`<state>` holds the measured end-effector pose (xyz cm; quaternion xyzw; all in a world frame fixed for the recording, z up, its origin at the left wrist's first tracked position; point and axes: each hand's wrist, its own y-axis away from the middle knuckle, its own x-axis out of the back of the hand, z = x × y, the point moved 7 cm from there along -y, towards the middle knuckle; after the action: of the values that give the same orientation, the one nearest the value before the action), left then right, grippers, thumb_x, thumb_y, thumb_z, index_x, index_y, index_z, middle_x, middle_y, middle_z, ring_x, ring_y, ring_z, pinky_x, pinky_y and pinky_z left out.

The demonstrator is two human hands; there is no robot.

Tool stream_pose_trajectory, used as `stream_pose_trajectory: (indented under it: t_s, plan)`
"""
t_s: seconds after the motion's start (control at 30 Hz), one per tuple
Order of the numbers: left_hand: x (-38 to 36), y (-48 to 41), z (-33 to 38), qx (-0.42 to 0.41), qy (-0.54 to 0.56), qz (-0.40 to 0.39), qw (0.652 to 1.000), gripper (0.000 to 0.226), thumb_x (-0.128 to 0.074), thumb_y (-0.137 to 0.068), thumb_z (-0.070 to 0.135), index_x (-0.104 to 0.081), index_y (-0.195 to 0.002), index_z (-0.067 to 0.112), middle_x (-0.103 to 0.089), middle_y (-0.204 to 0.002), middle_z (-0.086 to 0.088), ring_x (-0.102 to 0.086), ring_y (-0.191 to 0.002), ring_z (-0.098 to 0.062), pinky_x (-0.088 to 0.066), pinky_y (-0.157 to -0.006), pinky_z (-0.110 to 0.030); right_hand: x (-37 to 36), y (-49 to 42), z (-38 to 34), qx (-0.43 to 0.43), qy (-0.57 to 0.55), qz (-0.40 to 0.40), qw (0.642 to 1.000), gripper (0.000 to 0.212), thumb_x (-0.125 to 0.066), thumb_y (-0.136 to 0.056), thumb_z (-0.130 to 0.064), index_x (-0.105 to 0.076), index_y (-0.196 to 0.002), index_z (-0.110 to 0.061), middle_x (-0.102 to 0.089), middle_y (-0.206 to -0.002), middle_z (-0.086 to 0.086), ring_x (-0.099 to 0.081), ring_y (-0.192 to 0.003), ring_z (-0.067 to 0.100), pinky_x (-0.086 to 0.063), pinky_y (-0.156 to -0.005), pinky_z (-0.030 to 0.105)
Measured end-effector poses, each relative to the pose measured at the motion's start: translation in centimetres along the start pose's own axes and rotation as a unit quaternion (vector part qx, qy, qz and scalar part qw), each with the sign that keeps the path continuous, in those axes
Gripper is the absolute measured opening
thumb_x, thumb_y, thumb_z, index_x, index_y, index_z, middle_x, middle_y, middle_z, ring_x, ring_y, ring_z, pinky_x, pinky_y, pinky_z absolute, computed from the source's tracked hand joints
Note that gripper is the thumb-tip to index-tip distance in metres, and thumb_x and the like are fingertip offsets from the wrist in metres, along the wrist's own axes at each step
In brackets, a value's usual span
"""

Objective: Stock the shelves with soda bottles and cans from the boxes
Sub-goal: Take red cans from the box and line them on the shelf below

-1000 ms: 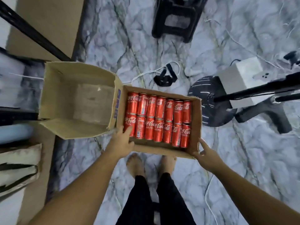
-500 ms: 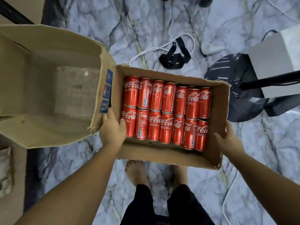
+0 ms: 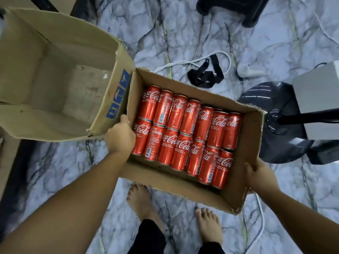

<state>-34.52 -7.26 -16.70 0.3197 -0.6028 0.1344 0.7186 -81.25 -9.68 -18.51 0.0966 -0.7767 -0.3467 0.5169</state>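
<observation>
We hold the open cardboard box (image 3: 165, 178) by its two short sides. Our left hand (image 3: 120, 138) is curled over the left wall near the front corner, fingers tucked inside against the end can. Our right hand (image 3: 260, 176) grips the right wall, thumb hooked over the rim. Inside, red Coca-Cola cans (image 3: 185, 132) lie on their sides in two tight rows, labels up. Whether the box bottom rests on the marble floor (image 3: 165, 33) we cannot tell. Its near edge sits just above our bare feet (image 3: 139, 198). Touching its left wall stands a larger cardboard box (image 3: 55, 88), open and holding nothing. Beyond lie a white cable (image 3: 183, 61) and a black strap (image 3: 205, 74) — to the right, a dark round stand base (image 3: 256, 99).
</observation>
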Motion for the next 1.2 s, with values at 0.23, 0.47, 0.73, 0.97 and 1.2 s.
stream_pose_trajectory:
  t_s: [0.23,0.47,0.73,0.97,1.2]
  plan:
    - [-1.5,4.3,-1.0,-0.007,0.006,0.006,1.000,0.014,-0.045,-0.104,0.014,-0.051,-0.112,0.004,-0.067,-0.086,-0.024,-0.066,-0.081,-0.044,-0.038,-0.061,-0.041,1.4,-0.6,1.3,0.036,0.024,-0.007,0.999,0.025,-0.050,-0.094,-0.029,-0.057,-0.117,-0.024,-0.072,-0.095,0.011,-0.068,-0.082,0.037,-0.058,-0.079,0.047]
    - [-4.1,13.5,-3.5,0.022,0.079,0.019,0.996,0.022,-0.047,-0.105,0.014,-0.056,-0.117,-0.001,-0.065,-0.076,-0.026,-0.065,-0.067,-0.045,-0.035,-0.055,-0.039,3.5,-0.5,0.4,0.099,0.132,-0.001,0.986,0.022,-0.051,-0.099,-0.018,-0.059,-0.119,-0.015,-0.064,-0.089,0.008,-0.061,-0.074,0.033,-0.056,-0.074,0.044]
    - [-6.7,20.4,-8.3,0.094,0.166,0.006,0.982,0.023,-0.051,-0.103,0.013,-0.056,-0.116,-0.006,-0.063,-0.071,-0.023,-0.063,-0.067,-0.044,-0.033,-0.058,-0.034,4.0,0.3,-1.8,0.134,0.254,-0.001,0.958,0.020,-0.050,-0.094,-0.021,-0.061,-0.110,-0.019,-0.070,-0.087,0.010,-0.067,-0.071,0.034,-0.061,-0.069,0.049]
    - [-6.3,22.2,-13.9,0.135,0.169,0.003,0.976,0.012,-0.059,-0.097,0.009,-0.055,-0.093,-0.001,-0.059,-0.065,-0.023,-0.059,-0.064,-0.045,-0.031,-0.055,-0.037,1.6,4.3,-6.1,0.186,0.273,-0.031,0.943,0.019,-0.049,-0.094,-0.032,-0.062,-0.100,-0.020,-0.066,-0.082,0.009,-0.067,-0.074,0.036,-0.057,-0.072,0.042]
    - [-5.6,24.5,-24.1,0.191,0.148,0.024,0.970,0.015,-0.057,-0.098,0.012,-0.053,-0.089,0.001,-0.058,-0.064,-0.025,-0.060,-0.066,-0.047,-0.044,-0.059,-0.046,-4.7,9.4,-10.5,0.232,0.272,-0.070,0.931,0.016,-0.048,-0.091,-0.025,-0.062,-0.091,-0.017,-0.069,-0.080,0.011,-0.066,-0.074,0.036,-0.054,-0.071,0.040]
